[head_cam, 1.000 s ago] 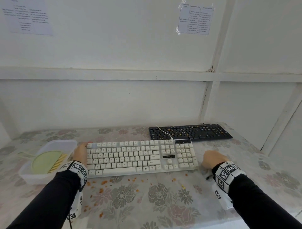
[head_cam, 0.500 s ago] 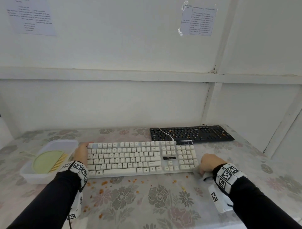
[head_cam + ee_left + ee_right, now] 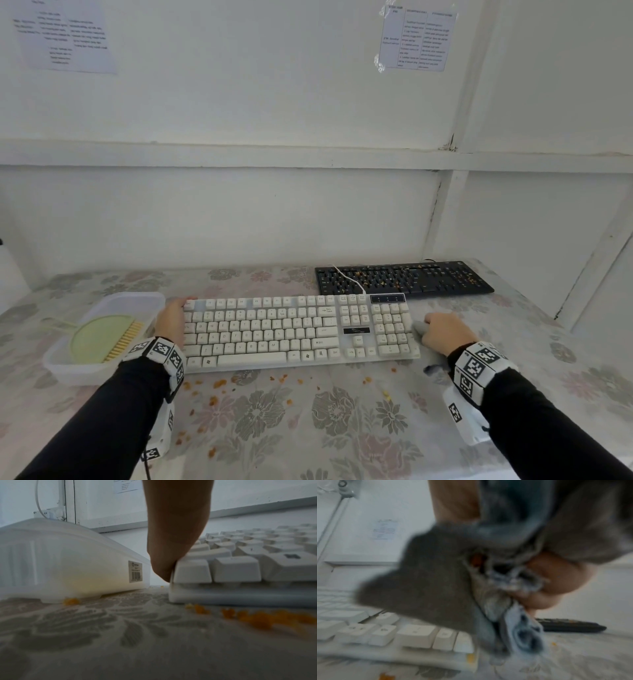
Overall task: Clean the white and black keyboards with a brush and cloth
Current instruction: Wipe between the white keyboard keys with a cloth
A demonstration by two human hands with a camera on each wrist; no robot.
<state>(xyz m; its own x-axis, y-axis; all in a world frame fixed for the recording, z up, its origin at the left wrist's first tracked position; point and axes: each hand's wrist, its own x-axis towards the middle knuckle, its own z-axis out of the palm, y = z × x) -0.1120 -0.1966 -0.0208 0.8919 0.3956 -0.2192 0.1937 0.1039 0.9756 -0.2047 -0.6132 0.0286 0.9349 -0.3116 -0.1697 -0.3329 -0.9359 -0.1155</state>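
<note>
The white keyboard [image 3: 274,329] lies across the middle of the flowered table. My left hand [image 3: 171,320] holds its left end, with the thumb [image 3: 175,527] pressed against the near left corner of the white keyboard [image 3: 240,566]. My right hand [image 3: 442,330] grips a bunched grey cloth [image 3: 420,329] against the keyboard's right end. In the right wrist view the cloth [image 3: 436,574] hangs over the number keys of the white keyboard [image 3: 385,632]. The black keyboard [image 3: 404,279] lies behind at the right, with orange crumbs on its keys. A green brush [image 3: 102,337] lies in a tub.
The translucent plastic tub [image 3: 102,371] stands close beside my left hand. Orange crumbs [image 3: 219,383] are scattered on the tablecloth in front of the white keyboard. A white cable [image 3: 346,277] runs over the black keyboard. White walls close the table at the back and right.
My right hand with the cloth has slid a little away from me along the white keyboard's right end. The left hand has stayed in place.
</note>
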